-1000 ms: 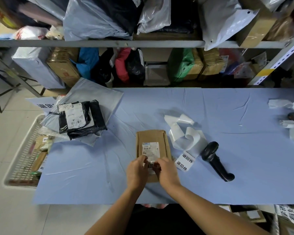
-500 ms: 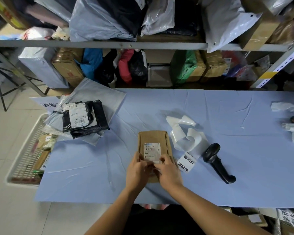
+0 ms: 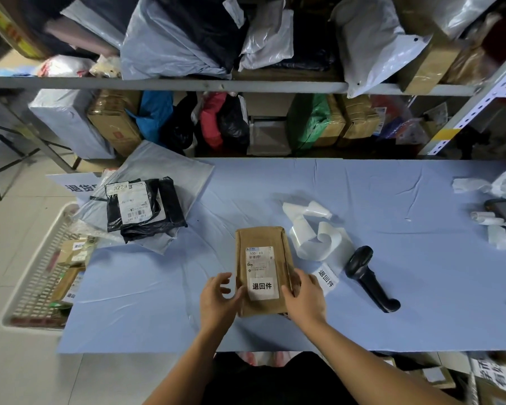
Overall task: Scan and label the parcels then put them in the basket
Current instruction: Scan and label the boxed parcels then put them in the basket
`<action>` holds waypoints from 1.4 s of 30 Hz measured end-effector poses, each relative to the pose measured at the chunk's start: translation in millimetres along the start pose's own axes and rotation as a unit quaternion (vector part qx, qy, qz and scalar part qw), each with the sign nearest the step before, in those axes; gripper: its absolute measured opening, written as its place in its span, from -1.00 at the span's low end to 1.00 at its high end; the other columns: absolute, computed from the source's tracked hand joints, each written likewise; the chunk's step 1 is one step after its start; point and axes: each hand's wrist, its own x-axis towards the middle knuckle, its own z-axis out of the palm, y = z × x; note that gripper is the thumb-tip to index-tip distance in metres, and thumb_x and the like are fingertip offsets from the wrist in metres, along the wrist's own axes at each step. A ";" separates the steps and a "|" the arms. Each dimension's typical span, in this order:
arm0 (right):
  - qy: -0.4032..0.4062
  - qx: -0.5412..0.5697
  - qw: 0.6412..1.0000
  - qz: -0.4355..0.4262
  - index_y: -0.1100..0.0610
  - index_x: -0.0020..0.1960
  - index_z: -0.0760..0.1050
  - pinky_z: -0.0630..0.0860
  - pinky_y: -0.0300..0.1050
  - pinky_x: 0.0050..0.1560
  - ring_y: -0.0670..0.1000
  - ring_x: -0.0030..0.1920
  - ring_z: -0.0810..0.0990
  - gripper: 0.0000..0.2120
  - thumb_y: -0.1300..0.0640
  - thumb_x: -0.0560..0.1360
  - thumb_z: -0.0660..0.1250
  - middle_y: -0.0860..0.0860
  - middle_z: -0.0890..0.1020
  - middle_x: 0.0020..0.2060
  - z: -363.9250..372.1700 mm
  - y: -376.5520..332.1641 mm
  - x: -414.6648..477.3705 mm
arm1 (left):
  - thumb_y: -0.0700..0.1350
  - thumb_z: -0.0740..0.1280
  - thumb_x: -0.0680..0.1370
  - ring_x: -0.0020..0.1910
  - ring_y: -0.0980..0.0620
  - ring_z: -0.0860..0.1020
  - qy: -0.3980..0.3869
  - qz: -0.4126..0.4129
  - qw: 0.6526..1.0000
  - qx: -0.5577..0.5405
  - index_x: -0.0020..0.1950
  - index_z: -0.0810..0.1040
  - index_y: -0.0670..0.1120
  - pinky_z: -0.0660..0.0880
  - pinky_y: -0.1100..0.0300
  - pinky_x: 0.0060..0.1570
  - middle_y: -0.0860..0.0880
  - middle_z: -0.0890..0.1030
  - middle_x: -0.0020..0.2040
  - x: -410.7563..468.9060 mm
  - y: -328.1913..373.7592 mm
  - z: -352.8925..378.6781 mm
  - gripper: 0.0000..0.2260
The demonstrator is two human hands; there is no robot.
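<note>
A brown paper parcel [image 3: 262, 270] lies flat on the blue table near the front edge. It carries a shipping label and, below that, a white sticker [image 3: 262, 286] with black characters. My left hand [image 3: 219, 299] is at the parcel's left edge, fingers spread and loosely curved, thumb touching the edge. My right hand [image 3: 304, 296] grips the parcel's right edge, thumb on top. A black handheld scanner [image 3: 368, 277] lies to the right. A curled strip of sticker backing [image 3: 313, 238] ends in another printed sticker [image 3: 326, 277]. The white basket [image 3: 32, 276] stands on the floor at the left.
A black bagged parcel [image 3: 143, 209] rests on a grey mailer bag [image 3: 164, 173] at the table's left end. The basket holds several small parcels. Metal shelves [image 3: 246, 84] packed with bags and boxes run along the back. Paper scraps and a dark device [image 3: 500, 210] lie far right.
Both hands were together pressing on the parcel's lower part. They have moved apart to its left and right edges, and the white sticker now shows stuck there.
</note>
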 end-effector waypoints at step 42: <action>-0.105 0.026 0.979 -0.171 0.06 0.40 0.47 0.57 -0.01 0.21 -0.02 0.18 0.57 -0.38 -0.09 0.39 0.48 -0.01 0.58 0.22 107.1 -118.6 -197.9 | -0.04 0.54 0.41 0.10 -0.03 0.64 0.116 -0.024 0.983 -0.143 0.31 0.52 0.20 0.64 -0.07 0.02 0.03 0.67 0.13 -160.2 -93.2 -223.4 -0.50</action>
